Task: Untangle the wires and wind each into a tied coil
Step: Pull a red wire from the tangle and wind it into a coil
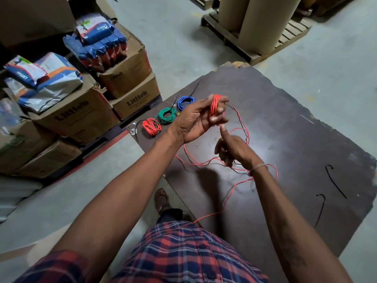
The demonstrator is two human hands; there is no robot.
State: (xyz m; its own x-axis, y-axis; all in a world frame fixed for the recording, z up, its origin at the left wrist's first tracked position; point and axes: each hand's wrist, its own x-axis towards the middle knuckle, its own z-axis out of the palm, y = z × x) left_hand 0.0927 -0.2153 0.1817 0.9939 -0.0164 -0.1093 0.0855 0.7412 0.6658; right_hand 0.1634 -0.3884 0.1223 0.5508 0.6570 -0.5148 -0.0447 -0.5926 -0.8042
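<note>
My left hand (196,119) is raised over the dark board (306,139) with a red wire coil (214,106) wound round its fingers, thumb pressing on it. The wire's loose red tail (234,184) trails down across the board, tangled with a thin black wire (243,123). My right hand (232,149) is just below, forefinger pointing up at the coil, the other fingers curled round the red wire. Three finished coils lie at the board's far left: red (151,126), green (165,115) and blue (186,102).
Two black cable ties (335,181) lie on the board's right side, another (193,89) by the blue coil. Cardboard boxes (81,117) with packets stand stacked at left. A pallet (251,52) with large paper rolls is behind. My foot (162,199) stands beside the board.
</note>
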